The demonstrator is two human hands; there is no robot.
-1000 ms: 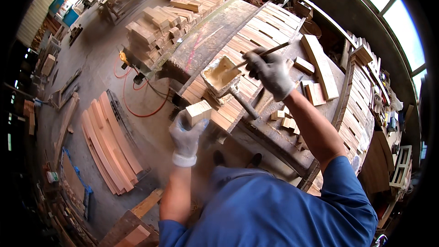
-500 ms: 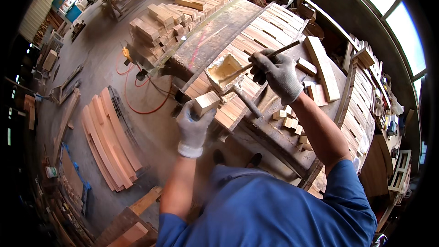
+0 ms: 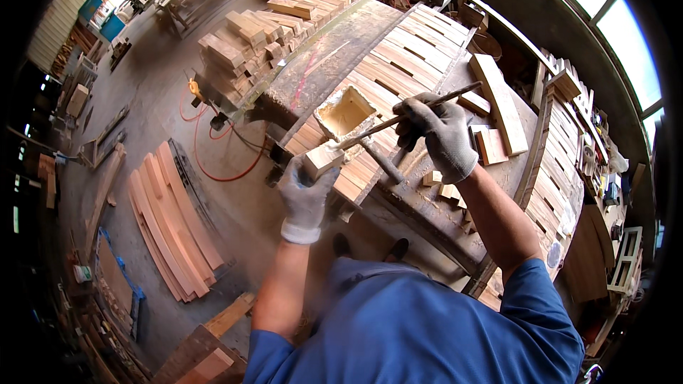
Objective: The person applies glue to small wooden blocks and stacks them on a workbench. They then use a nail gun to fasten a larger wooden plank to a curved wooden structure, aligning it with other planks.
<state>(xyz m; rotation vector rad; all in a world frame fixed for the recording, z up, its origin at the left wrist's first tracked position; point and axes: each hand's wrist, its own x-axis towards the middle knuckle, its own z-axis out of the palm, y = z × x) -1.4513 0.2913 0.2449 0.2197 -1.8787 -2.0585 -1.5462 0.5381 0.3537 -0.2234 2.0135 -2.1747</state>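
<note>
Both my hands wear grey gloves. My left hand [image 3: 303,195] is wrapped around a short light wooden block [image 3: 322,161], holding it off the near end of the bench. A long dark stick [image 3: 388,124] is gripped in my right hand [image 3: 440,131]. Its pale, wet-looking lower end meets the top edge of the block; whether it has bristles I cannot tell. Just beyond the block stands a square, crusted tub [image 3: 322,122] with a pale yellowish, glue-like substance inside. A dark bar [image 3: 384,164] sticks out beside the tub toward me.
Slotted wooden slats [image 3: 398,50] line the bench under the tub. Small wood blocks [image 3: 449,192] and a thick board [image 3: 498,103] lie to the right. Timber pieces [image 3: 245,35] are stacked at far left. Curved planks [image 3: 171,220] and a red hose [image 3: 213,176] lie on the floor.
My right hand has moved slightly right and nearer. The stick's lower end has left the tub and come onto the block. My left hand stays nearly still with the block.
</note>
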